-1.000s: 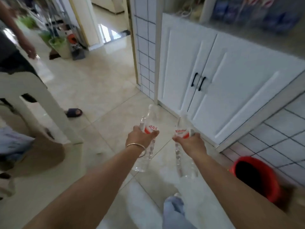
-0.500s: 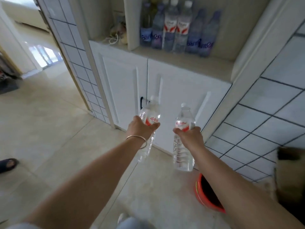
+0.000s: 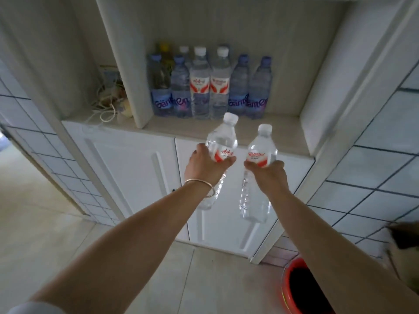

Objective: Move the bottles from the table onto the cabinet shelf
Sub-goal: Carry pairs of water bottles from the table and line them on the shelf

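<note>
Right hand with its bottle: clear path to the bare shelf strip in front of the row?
Probably yes. The right hand holds its bottle just before the shelf edge, and the strip in front of the standing bottles there looks bare. The left hand and its bottle sit alongside, not across the way.

arms: bare | left wrist: thin gold bangle [image 3: 202,185] | left sleeve [image 3: 34,308]: white edge
</note>
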